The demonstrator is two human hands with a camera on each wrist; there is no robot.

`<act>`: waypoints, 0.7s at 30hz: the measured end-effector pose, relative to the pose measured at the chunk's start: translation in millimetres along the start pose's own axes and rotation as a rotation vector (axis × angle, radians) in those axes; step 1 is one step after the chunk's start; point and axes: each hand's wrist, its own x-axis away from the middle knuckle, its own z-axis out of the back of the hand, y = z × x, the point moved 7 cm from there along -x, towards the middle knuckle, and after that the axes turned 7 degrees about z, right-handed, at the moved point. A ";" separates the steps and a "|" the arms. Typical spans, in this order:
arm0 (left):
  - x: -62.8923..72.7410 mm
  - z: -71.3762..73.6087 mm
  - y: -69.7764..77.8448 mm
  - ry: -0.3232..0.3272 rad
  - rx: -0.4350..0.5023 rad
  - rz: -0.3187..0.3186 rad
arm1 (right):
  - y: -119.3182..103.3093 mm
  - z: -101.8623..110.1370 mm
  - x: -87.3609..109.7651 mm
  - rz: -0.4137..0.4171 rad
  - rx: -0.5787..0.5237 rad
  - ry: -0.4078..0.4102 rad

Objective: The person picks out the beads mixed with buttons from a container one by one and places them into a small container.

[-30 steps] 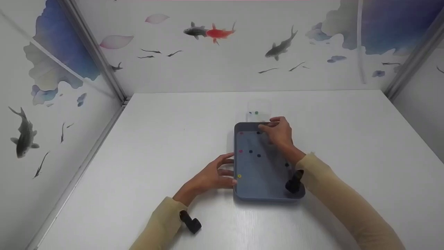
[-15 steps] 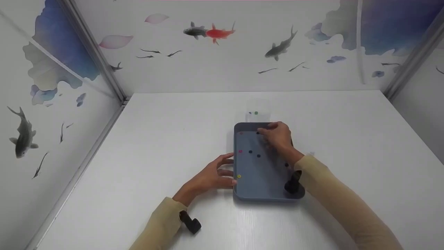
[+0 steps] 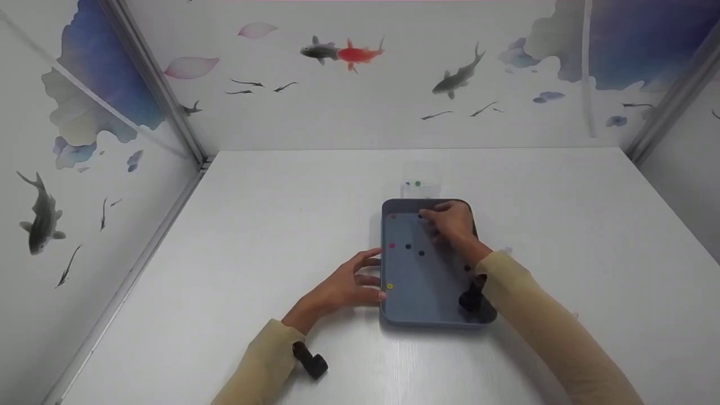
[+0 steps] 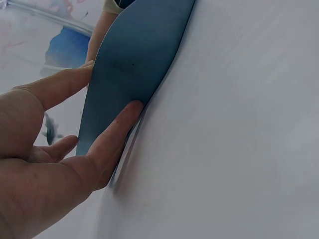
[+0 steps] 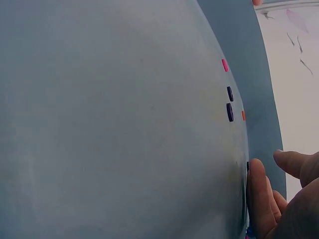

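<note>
Several small round discs [image 3: 392, 246] lie in a blue-grey tray [image 3: 433, 304] on the white table [image 3: 270, 225]. Left hand [image 3: 343, 287] unclenched, spread digits touching tray's left wall. Right hand [image 3: 453, 220] inside at far end, released: fingers extended, thumb apart, fingertip at a dark disc [image 3: 421, 216]. Clear container [image 3: 423, 192] just behind tray, green disc [image 3: 417, 184] showing there.

The tray [image 3: 422, 306] lies right of the left hand [image 3: 340, 287], beneath the right hand [image 3: 451, 222] (discs [image 3: 408, 246] inside it); beyond both, a box [image 3: 422, 192].
</note>
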 end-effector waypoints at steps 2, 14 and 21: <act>0.2 -0.4 1.0 -0.002 0.006 -0.003 | 0.5 0.5 -0.7 -0.004 -0.002 -0.004; -0.6 0.2 0.6 0.005 0.034 0.015 | -0.1 0.9 -0.8 -0.004 -0.008 -0.029; -0.9 -1.0 0.7 -0.020 0.077 0.008 | -1.8 -0.5 -4.5 0.003 0.003 -0.032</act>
